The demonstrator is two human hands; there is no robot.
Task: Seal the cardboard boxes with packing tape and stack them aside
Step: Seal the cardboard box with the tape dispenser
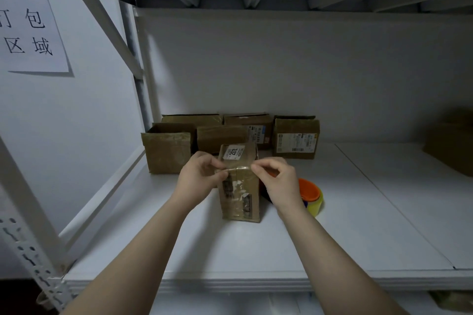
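A small brown cardboard box (240,194) stands upright on the white shelf (358,225), with a white "20" label on its top. A strip of clear tape (239,169) runs across its upper front edge. My left hand (202,174) pinches the tape's left end at the box's left side. My right hand (279,181) pinches the tape's right end at the box's right corner. A packing tape dispenser (311,195), orange and yellow, lies just right of the box, partly hidden behind my right hand.
Several more cardboard boxes (295,138) stand in a cluster at the back of the shelf; the left one (167,151) has an open top. Another box (450,146) sits at the far right. White rack posts (25,212) rise on the left, and a paper sign (30,20) hangs on the wall.
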